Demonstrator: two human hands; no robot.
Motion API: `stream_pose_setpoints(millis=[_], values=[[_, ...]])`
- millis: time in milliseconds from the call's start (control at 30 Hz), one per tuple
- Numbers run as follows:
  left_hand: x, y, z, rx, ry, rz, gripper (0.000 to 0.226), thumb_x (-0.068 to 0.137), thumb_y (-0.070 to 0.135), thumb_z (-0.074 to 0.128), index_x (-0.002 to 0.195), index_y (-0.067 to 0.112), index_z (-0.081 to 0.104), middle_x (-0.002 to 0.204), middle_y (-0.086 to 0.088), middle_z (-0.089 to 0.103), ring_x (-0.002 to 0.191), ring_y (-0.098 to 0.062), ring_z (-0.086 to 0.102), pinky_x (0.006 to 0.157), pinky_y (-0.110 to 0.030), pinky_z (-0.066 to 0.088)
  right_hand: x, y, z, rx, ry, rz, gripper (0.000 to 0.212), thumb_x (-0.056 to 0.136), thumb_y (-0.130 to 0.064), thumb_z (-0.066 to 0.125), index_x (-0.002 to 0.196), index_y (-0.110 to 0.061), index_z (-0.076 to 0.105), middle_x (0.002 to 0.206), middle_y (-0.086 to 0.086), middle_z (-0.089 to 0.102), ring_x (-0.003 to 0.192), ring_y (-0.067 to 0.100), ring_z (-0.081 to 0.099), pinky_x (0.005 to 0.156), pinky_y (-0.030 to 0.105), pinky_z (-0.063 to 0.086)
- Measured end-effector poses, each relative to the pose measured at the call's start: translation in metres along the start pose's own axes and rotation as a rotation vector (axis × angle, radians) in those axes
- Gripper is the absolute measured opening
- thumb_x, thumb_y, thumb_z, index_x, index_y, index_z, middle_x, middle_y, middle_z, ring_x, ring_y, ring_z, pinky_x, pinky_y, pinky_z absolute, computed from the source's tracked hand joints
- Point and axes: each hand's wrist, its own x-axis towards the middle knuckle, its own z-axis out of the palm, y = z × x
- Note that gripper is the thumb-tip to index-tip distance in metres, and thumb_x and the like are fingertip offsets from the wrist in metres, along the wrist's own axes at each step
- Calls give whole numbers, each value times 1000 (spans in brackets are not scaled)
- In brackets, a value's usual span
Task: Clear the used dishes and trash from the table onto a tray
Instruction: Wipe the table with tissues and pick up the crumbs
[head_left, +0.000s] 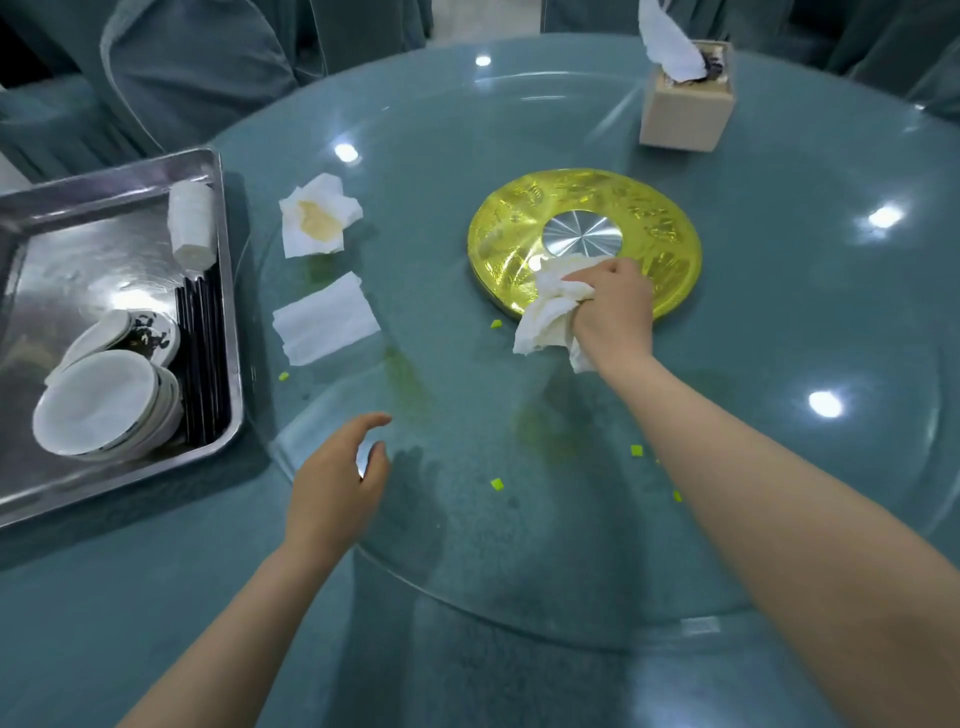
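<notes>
Teal-clothed round table (130, 613) with a glass turntable (779, 467) and a gold hub (660, 228) at its centre. Right hand (615, 306) is closed around a crumpled napkin (545, 312) at the hub's near edge. Left hand (332, 499) hovers loosely open and empty, near-left of the hub. Metal tray (78, 249), far left of the hub, already holds bowls (98, 405), chopsticks (200, 358) and a rolled towel (191, 223). Stained napkin (317, 218) and folded napkin (324, 322) lie between hub and tray. Best: keep the wad bunched tight, gather both flat napkins, and pick up the green scraps (496, 484).
</notes>
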Motion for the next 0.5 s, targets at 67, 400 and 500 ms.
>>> stream_pose_setpoints(millis=[67, 400, 500], values=[[2, 0, 0, -15, 6, 13, 31, 92, 15, 52, 121, 24, 60, 104, -4, 69, 87, -38, 61, 73, -30, 41, 2, 2, 10, -230, -57, -152, 25, 82, -6, 51, 91, -24, 67, 116, 6, 50, 110, 27, 45, 87, 28, 42], [9, -15, -4, -46, 36, -44, 31, 92, 14, 52, 119, 27, 59, 113, -7, 67, 94, -34, 61, 73, -32, 43, -8, 25, 53, -800, -435, -419, 43, 97, -49, 37, 134, -33, 51, 149, 14, 33, 133, 24, 4, 106, 42, 1], [21, -19, -3, 2, 52, -4, 33, 92, 12, 52, 123, 23, 59, 143, 9, 46, 118, -10, 50, 90, -26, 37, -7, 27, 48, -824, -388, -435, 33, 93, -23, 51, 125, -23, 61, 139, 17, 43, 131, 28, 26, 101, 37, 16]])
